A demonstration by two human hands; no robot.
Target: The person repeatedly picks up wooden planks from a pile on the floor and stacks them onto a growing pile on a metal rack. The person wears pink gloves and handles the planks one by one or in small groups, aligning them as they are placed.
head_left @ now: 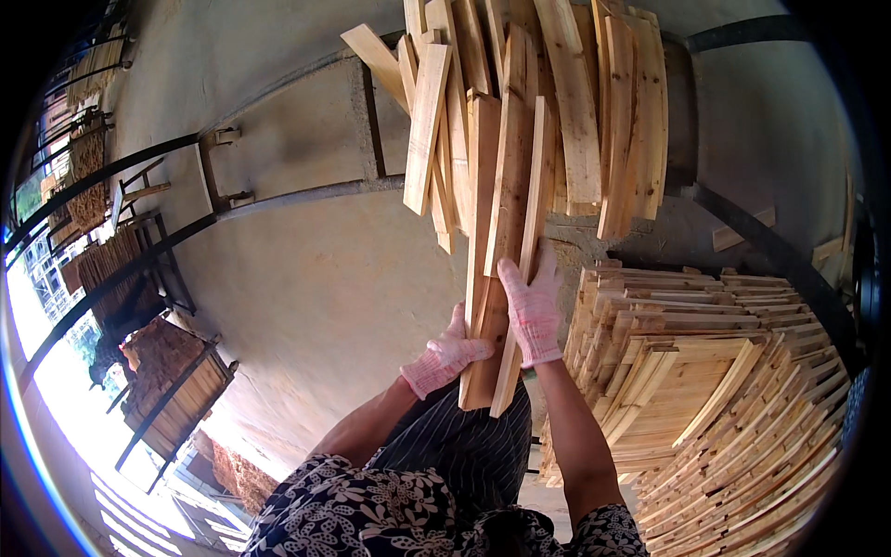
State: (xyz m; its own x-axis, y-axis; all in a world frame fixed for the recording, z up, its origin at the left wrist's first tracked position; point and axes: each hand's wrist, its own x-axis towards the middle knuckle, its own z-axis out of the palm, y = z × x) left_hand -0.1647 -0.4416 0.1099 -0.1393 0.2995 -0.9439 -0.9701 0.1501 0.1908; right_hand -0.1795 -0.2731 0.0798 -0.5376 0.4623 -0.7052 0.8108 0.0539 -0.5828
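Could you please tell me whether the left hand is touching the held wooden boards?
Touching. The head view shows the left hand with its gloved thumb lying over the boards near their lower ends.

Below us spreads a smooth grey-tan floor (325,269), crossed by long dark metal bars (747,33). Over the bars we see a loose heap of long, pale brown wooden planks (577,111); we cannot tell whether bars or floor bear it. One short wooden board (742,230) lies on the floor at right, near a tall stack of pale, narrow wooden boards (710,395), its base hidden.
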